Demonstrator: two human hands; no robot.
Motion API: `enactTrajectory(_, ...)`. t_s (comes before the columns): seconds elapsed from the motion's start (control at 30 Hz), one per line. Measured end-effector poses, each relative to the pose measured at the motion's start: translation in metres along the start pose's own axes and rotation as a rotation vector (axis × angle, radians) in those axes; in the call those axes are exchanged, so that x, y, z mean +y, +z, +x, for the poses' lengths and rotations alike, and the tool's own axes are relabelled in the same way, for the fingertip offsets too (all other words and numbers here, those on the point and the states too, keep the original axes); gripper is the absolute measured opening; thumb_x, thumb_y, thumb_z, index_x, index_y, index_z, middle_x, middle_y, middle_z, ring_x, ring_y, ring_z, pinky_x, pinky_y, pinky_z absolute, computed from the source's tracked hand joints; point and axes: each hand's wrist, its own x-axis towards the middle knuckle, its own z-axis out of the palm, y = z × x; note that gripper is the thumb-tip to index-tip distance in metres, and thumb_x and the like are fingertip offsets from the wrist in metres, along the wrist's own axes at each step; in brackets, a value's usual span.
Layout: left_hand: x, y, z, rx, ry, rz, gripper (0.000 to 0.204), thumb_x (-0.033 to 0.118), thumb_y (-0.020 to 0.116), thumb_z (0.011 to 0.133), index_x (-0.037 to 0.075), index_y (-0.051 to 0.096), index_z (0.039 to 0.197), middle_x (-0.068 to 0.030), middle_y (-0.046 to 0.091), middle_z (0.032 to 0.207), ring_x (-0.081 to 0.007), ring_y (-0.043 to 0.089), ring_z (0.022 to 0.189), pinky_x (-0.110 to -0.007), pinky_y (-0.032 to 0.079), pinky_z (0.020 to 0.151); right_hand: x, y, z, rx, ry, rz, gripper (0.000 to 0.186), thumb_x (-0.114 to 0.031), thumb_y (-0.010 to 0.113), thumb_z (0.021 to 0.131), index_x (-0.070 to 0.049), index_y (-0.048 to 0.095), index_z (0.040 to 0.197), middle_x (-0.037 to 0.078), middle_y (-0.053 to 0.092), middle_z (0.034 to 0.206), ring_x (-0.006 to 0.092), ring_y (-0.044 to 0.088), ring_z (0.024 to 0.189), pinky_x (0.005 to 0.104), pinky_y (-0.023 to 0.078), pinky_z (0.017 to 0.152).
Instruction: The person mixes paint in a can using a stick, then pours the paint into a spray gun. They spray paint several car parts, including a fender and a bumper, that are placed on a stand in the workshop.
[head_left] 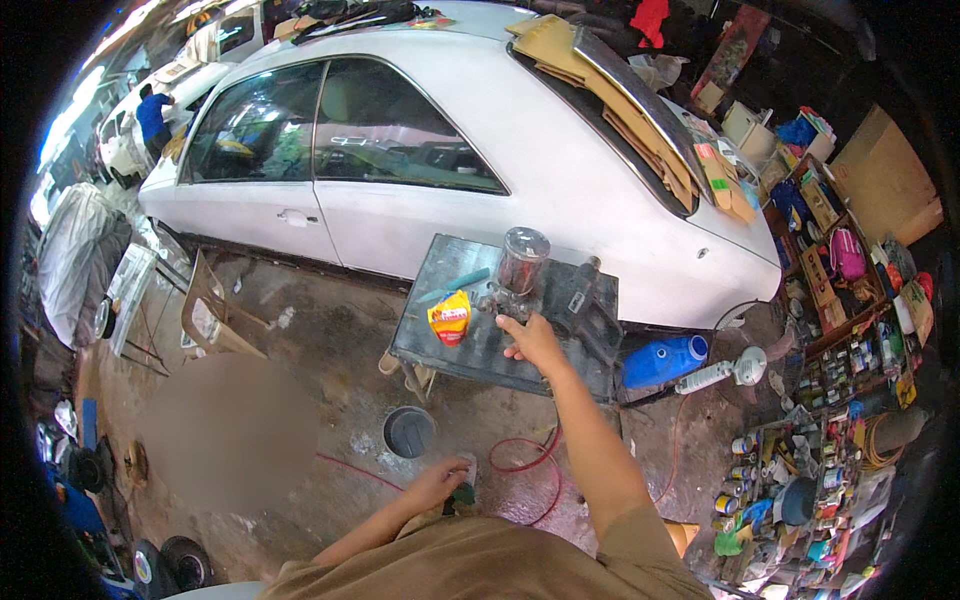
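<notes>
My right hand point(530, 342) reaches over a dark worktable point(425, 335), index finger stretched out and the others curled, with nothing visible in it. Its fingertip is close to small metal parts point(487, 303) beside a clear, stained cup point(524, 260). A yellow and red packet point(450, 318) lies left of that hand, below a teal flat strip point(455, 284). To the right lies a dark tool point(578, 290) with a thick body. Low in front of my body, my left hand point(438, 487) is closed around a small pale and dark-green thing, mostly hidden by the fingers.
A white two-door car point(420, 225) stands behind the table. A blue jug point(662, 362) and a white bottle point(708, 376) sit right of it. A grey bucket point(408, 418) and a red hose point(530, 442) are on the floor. Crowded shelves point(815, 400) line the right.
</notes>
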Motion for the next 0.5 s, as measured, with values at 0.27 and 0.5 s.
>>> enactTrajectory(0.27, -0.031, -0.055, 0.028, 0.127, 0.018, 0.032, 0.029, 0.022, 0.060, 0.098, 0.003, 0.068, 0.119, -0.0193, 0.069, 0.115, -0.0375, 0.065, 0.110, -0.044, 0.050, 0.093, 0.006, 0.028, 0.072, -0.126, 0.070, 0.108, 0.062, -0.036, 0.068, 0.095, 0.001, 0.045, 0.139, 0.015, 0.066, 0.122, 0.0189, 0.072, 0.069, 0.0281, 0.056, 0.055)
enactTrajectory(0.5, 0.002, -0.072, 0.049, 0.078, 0.069, -0.014, 0.028, 0.019, 0.057, 0.098, 0.002, 0.068, 0.118, -0.0199, 0.067, 0.118, -0.0391, 0.062, 0.113, -0.044, 0.048, 0.097, 0.008, 0.048, 0.083, -0.103, 0.084, 0.225, 0.056, -0.035, 0.067, 0.096, 0.000, 0.051, 0.137, 0.012, 0.067, 0.121, 0.0181, 0.072, 0.071, 0.0288, 0.056, 0.058)
